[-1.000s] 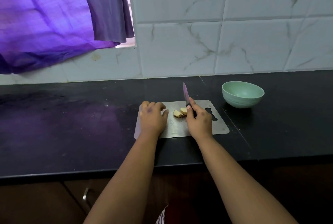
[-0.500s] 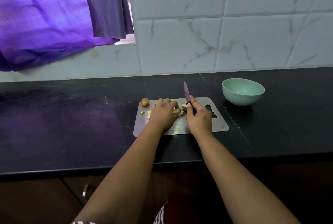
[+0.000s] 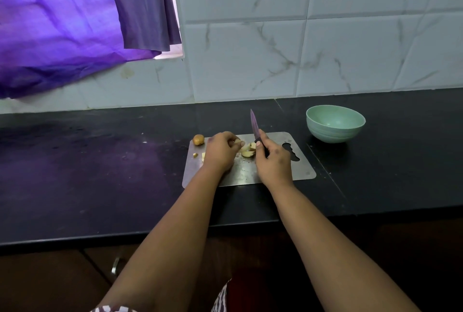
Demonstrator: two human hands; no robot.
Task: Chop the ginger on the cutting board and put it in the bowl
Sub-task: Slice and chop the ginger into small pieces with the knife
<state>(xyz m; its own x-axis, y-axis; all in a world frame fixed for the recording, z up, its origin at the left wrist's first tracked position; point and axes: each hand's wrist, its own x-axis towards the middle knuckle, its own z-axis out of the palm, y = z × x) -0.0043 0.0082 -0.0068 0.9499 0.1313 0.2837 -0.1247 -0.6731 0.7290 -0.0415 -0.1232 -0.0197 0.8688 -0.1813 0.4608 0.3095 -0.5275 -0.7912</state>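
The ginger lay on the cutting board, in the gap between the two hands, just beside the knife. The left hand sat to its left, fingers curled and pinching one end of the pile; whether they closed fully round a piece could not be told. The right hand gripped the knife handle on the pile's right, blade pointing away and up, tip raised off the board. Both hands were about equally near the pile. Three or four cut pieces showed there, two small bits lay left of the left hand, and one round knob rested at the board's far left corner. One bowl stood on the bench, right of the board and apart from it, with nothing visible inside.
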